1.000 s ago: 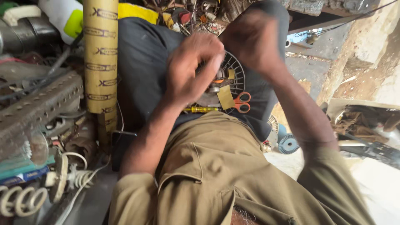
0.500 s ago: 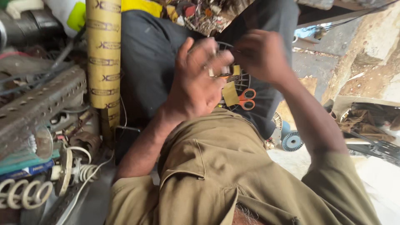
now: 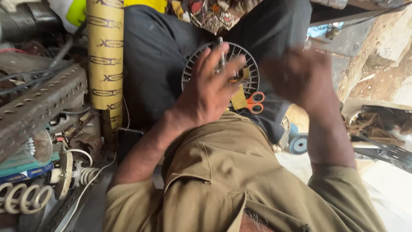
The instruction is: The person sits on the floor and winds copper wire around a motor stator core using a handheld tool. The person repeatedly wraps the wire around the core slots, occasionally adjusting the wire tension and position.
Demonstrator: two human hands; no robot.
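Left hand [image 3: 210, 92] grip wrapped on thin grey metal rod [image 3: 221, 53] standing upright over round grey slotted fan grille [image 3: 253, 71] in lap; right hand [image 3: 302, 77] blurred just right, grip unclear.

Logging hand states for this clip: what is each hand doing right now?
Left hand: closed around a thin metal rod, over the round fan grille.
Right hand: motion-blurred beside the grille; its grip cannot be told.

Round fan grille [image 3: 195, 71] on lap: its left blocked by upright cardboard tube [image 3: 105, 56] and perforated metal angle [image 3: 40, 103]. Orange-handled scissors [image 3: 255, 102] lie just right of grille. Space right of scissors open.
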